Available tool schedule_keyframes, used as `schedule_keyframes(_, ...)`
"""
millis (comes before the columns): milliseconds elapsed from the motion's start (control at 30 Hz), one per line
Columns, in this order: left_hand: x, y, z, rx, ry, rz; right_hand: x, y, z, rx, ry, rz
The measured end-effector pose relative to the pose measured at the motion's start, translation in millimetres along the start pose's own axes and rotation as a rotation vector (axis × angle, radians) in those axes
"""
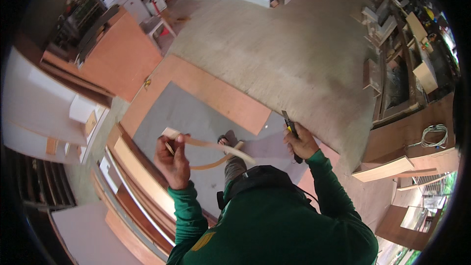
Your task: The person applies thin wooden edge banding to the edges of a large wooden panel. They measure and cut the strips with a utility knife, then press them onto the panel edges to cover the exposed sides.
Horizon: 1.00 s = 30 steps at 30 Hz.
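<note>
Green shirt cloth (279, 216) fills the near middle, with sleeves reaching out to both hands. Beyond it, a thin wood-toned strip (238, 154) hangs in loose curves above the floor, running from the left hand toward the middle. The left hand (174, 159) has its thumb and fingers pinched together on the strip, the other fingers curled in; a short, pale end sticks out on the far side of the grip. To the right and well apart, the right hand (304, 143) closes around a black and yellow utility knife (293, 130), its tip pointing far and slightly left; the knife is clear of the strip.

Below lie a grey sheet (164, 113) and, at its far edge, a reddish-brown board (216, 93). A foot (223, 140) shows between the hands, near the strip. Stacked panels (142, 167) stand to the left; on the right, a coiled pale cable (434, 136) rests on a brown panel (392, 142).
</note>
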<state>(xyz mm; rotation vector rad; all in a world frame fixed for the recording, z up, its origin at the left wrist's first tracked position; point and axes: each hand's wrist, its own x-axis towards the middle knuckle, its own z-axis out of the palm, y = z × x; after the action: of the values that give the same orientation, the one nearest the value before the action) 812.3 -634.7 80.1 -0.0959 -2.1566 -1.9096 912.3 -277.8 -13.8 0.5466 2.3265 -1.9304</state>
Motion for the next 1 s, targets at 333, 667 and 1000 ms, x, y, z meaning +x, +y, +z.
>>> schedule_keyframes(333,267,-46,73,-0.146,-0.429,-0.065,229,-120,24,0.165,0.147,-0.05)
schedule_keyframes(667,456,-36,231,-0.344,-0.495,-0.004,431,-211,36,0.078,-0.122,-0.335)
schedule_keyframes(1000,700,-81,397,-0.282,-0.247,0.001,717,-274,-88,-0.232,-0.028,-0.559)
